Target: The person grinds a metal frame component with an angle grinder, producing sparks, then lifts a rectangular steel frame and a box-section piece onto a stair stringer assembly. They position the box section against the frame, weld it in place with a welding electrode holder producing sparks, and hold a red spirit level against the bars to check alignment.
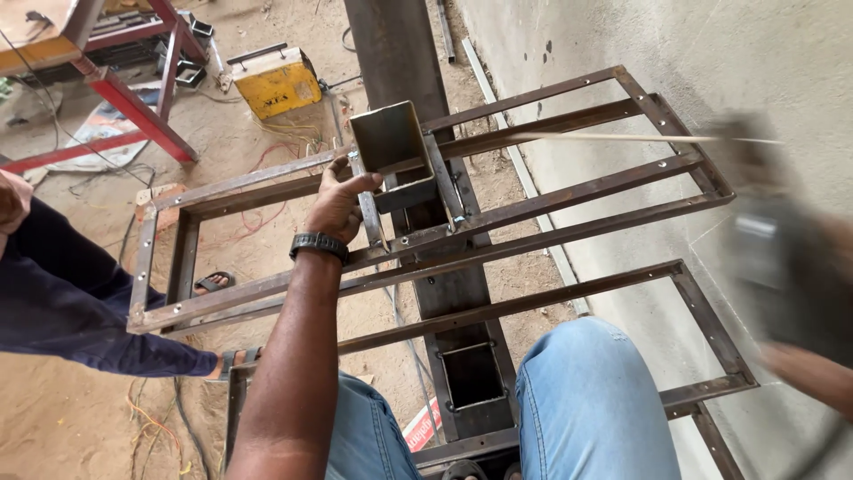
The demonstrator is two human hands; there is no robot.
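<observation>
Rusty steel fills the head view: a flat rectangular frame (426,240) of thin bars, studded with rivets or bolts along its edges, lies across a dark upright column (404,62) that I am perched above. The frame's long bars run from the lower left up to the upper right, and the gaps between them are open down to the sandy ground. A second, lower frame (569,302) sits under my knees, just in front of my blue jeans.

My left hand (340,203), a black watch (318,244) on the wrist, is closed around a short upright bar of the frame, thumb pressed toward the square steel tube (391,147). That tube is open at the top, hollow, dull grey-brown inside, and stands at the middle of the frame right beside my fingers, touching the cross bars.

My right hand (804,373) is at the far right edge, badly blurred; it seems to have hold of a dark tool (782,267), but I cannot tell how the fingers sit. A thin pale rod (622,137) stretches from that side toward the tube.

On the left, another person in a dark blue sleeve (80,302) leans against the frame's end, crowding that side. Beyond are a yellow welding machine (277,84), a red metal stand (133,107), loose cables on the sand, and a grey concrete wall (693,53) close along the right.
</observation>
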